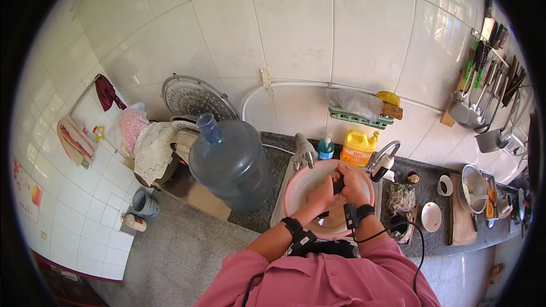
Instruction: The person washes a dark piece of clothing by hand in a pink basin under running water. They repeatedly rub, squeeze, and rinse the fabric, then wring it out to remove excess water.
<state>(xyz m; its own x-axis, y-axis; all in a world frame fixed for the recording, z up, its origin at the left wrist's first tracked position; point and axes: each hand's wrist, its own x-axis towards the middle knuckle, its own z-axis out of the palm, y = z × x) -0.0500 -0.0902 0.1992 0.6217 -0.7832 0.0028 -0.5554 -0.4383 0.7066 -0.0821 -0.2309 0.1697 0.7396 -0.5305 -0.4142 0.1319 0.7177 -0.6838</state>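
Both my hands are close together over a pink-rimmed basin (294, 185) that sits in the sink. My left hand (324, 196) and my right hand (353, 182) are both closed on a small black item (338, 184), whose kind I cannot tell. Inside the basin, below my hands, something pale and dark shows only in part. A metal faucet (311, 160) ends over the basin's back rim, and a curved chrome faucet (390, 149) stands at its back right. Behind the basin are a yellow detergent jug (358, 147) and a teal pump bottle (326, 149).
A large plastic water bottle (232, 164) stands left of the sink. On the right counter are crumpled cloths (401, 200), a white bowl (431, 217), a cutting board (463, 226) and a metal bowl (472, 187). A green wall rack (360, 117) hangs above; ladles (467, 113) hang at right.
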